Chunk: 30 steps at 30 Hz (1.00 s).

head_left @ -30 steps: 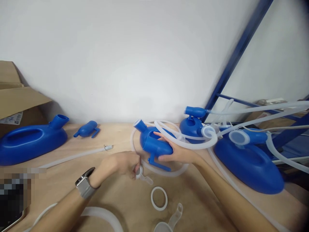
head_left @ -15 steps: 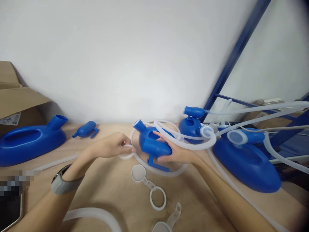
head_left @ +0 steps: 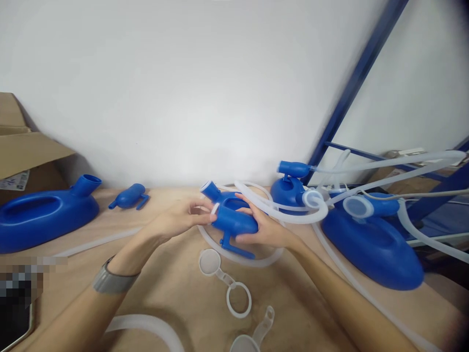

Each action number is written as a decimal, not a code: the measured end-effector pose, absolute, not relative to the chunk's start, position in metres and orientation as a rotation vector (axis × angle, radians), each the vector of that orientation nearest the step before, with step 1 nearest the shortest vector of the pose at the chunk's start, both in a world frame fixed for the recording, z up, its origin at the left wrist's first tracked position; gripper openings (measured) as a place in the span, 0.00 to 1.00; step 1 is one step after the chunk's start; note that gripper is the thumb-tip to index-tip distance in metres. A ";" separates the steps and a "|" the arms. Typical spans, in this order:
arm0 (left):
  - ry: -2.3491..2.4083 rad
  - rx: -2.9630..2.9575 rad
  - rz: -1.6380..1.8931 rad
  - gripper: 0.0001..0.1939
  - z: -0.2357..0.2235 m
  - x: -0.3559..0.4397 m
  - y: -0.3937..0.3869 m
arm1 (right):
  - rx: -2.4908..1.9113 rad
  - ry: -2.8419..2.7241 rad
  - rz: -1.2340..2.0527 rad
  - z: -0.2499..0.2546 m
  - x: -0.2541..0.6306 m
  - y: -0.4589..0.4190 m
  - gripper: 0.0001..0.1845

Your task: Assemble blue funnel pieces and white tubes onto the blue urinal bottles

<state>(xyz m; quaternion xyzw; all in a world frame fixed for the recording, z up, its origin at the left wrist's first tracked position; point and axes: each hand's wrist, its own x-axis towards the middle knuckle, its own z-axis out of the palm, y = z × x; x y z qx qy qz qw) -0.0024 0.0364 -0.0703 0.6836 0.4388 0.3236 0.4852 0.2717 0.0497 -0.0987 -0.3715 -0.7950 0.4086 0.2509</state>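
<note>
My right hand (head_left: 262, 227) grips a small blue plastic funnel piece (head_left: 234, 222) with a spout and a handle, held just above the brown table (head_left: 176, 293). My left hand (head_left: 179, 217) pinches a small white ring (head_left: 214, 209) against the open end of that blue piece. A translucent hose (head_left: 242, 256) loops on the table under both hands. A white cap with a tethered ring (head_left: 225, 278) lies in front of them.
A large blue urinal bottle (head_left: 44, 212) and a small blue funnel (head_left: 128, 196) lie at the left by a cardboard box (head_left: 22, 146). At the right sit another large blue bottle (head_left: 370, 242), tangled hoses (head_left: 403, 166) and a blue rack post (head_left: 355, 83). A second cap (head_left: 252, 337) lies near the front edge.
My left hand left the cap with its ring on the table, picked up a small white ring and brought it right to the mouth of the blue piece. My right hand kept hold.
</note>
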 end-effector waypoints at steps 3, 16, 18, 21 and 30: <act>1.106 1.671 0.808 0.24 -0.069 -0.001 0.036 | -1.003 -2.183 1.015 -0.098 0.272 0.052 0.49; 1.105 1.696 0.824 0.38 -0.071 0.000 0.035 | -0.922 -2.102 0.842 -0.095 0.278 0.055 0.39; 1.074 1.743 0.825 0.39 -0.071 0.000 0.035 | -0.923 -2.072 0.880 -0.094 0.279 0.055 0.37; 1.046 1.809 0.791 0.40 -0.069 0.000 0.034 | -0.942 -2.009 0.982 -0.094 0.281 0.057 0.34; 1.086 1.963 0.737 0.38 -0.059 -0.003 0.029 | -0.918 -1.931 1.138 -0.109 0.278 0.062 0.37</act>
